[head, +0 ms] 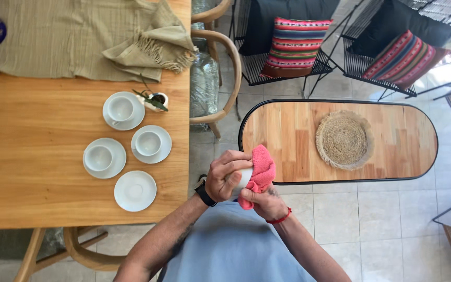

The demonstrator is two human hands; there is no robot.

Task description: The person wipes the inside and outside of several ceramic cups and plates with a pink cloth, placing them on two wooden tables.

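white cups (120, 108): 4 | saucers (135, 190): 4 | left hand (227, 175) fingers grip cup (244, 178) | right hand (269, 202) pinches pink cloth (260, 172)

Small white cup (243, 180), glazed ceramic, smooth and faintly glossy, mostly wrapped by the left hand (225, 175). Pink cloth (259, 175), soft, fuzzy, matt, pinched in the right hand (267, 203). At 9 o'clock, light wooden dining table (27, 172), satin finish, visible grain. On it, three white ceramic cups on saucers (123, 122) and one bare white saucer (135, 191), all glossy. At 11 o'clock, beige woven table runner (69, 36), coarse, matt, fringed edge. At 2 o'clock, oval wooden coffee table (392, 146), block-patterned planks, black metal rim; round woven straw mat (343, 140), rough. Floor tiles (371, 224) pale, smooth, low sheen.
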